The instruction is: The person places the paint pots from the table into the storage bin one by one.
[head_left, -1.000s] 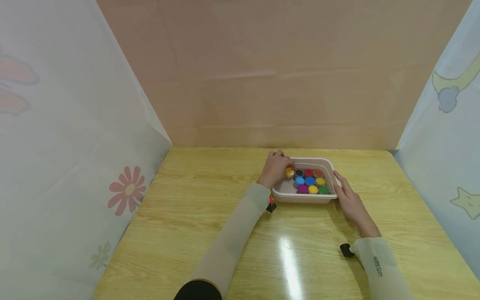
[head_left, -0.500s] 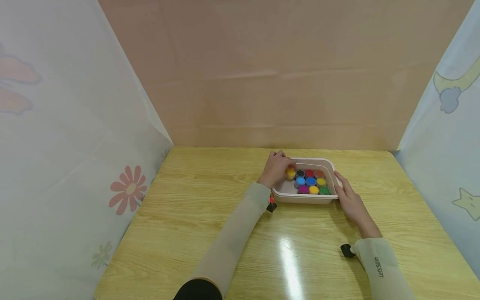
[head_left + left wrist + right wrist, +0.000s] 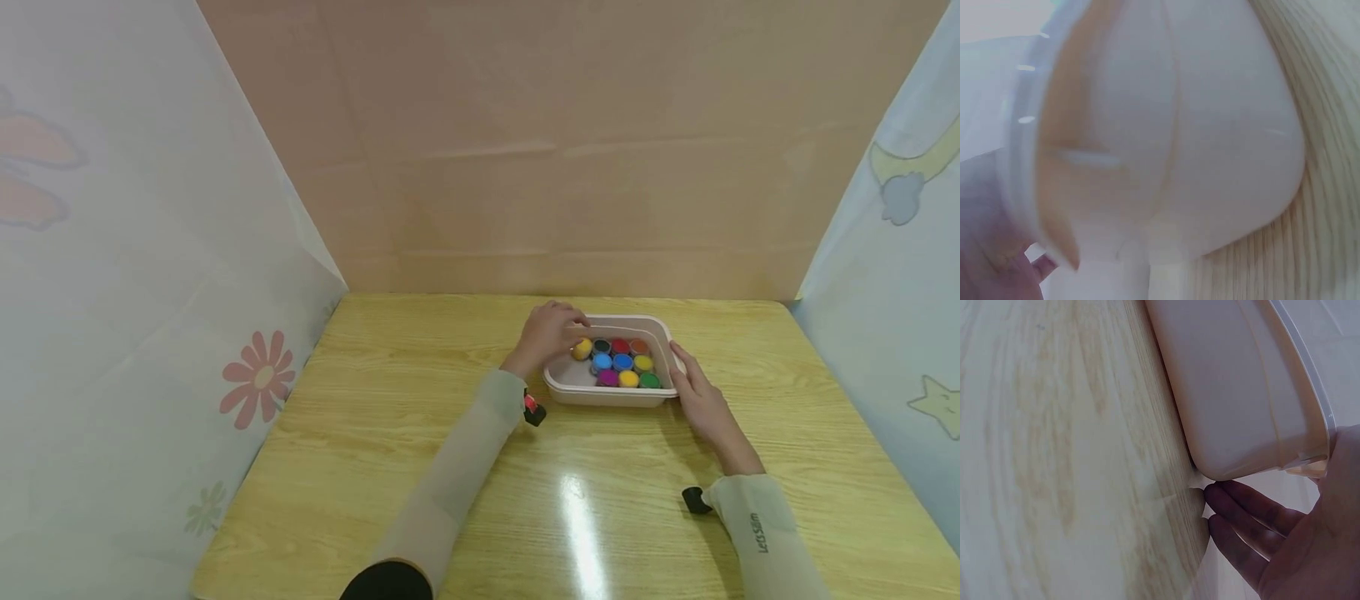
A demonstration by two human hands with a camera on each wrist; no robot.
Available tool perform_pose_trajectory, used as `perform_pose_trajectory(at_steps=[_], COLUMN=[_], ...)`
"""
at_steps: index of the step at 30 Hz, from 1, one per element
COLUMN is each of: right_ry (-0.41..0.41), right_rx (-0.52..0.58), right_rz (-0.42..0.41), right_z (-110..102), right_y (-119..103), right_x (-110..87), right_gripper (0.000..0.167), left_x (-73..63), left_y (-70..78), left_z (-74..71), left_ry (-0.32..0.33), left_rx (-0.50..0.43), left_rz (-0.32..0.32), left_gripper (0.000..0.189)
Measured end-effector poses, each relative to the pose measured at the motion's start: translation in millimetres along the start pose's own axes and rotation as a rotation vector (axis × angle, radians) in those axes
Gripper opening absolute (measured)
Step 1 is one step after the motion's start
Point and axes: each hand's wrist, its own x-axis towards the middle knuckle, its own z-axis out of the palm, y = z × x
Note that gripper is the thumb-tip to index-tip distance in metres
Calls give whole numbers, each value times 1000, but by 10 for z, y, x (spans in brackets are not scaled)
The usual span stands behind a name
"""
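Note:
A pale pink plastic tray [image 3: 611, 401] stands on the table, holding several small pots with coloured lids [image 3: 622, 362]. My left hand [image 3: 546, 333] hovers over the tray's left end, thumb and fingers apart. Just beside its fingertips, a yellow-lidded pot [image 3: 582, 349] sits in the tray's far left part, left of the black-lidded one [image 3: 602, 346]. My right hand [image 3: 702, 406] grips the tray's right end, its thumb at the rim. In the right wrist view, the fingers [image 3: 1244, 512] touch the lower outer corner of the tray. The left wrist view mostly shows the tray's outer wall [image 3: 1229, 112], blurred.
The wooden table [image 3: 420, 400] ends at a brown paper backdrop [image 3: 555, 167]. Pale printed sheets [image 3: 150, 250] hang at both sides. A black wrist camera [image 3: 534, 412] sits close to the tray's near left corner, and another wrist camera [image 3: 697, 500] is at the right sleeve.
My left hand has let go of the yellow-lidded pot, which now stands in the tray. That hand has drawn slightly left, its fingers spreading. The right hand stays at the tray's right end.

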Motion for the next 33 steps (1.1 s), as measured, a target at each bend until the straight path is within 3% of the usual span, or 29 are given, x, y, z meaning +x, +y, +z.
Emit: perform_pose_trajectory(at_steps=[10, 22, 28, 33], right_ry=[3, -11, -14, -23], right_rx=[1, 13, 14, 15], right_rz=[10, 18, 21, 24], right_z=[-35, -20, -19, -10], right_y=[9, 14, 0, -8], right_x=[-2, 5, 1, 4], right_gripper=[62, 62, 63, 63], left_x=[-288, -676, -770, -791], left_y=[-119, -327, -410, -435], left_z=[-132, -133, -90, -65], left_ry=[65, 54, 44, 43], left_rx=[-198, -372, -460, -480], left_rz=[-4, -10, 28, 33], left_gripper=[27, 34, 35, 36])
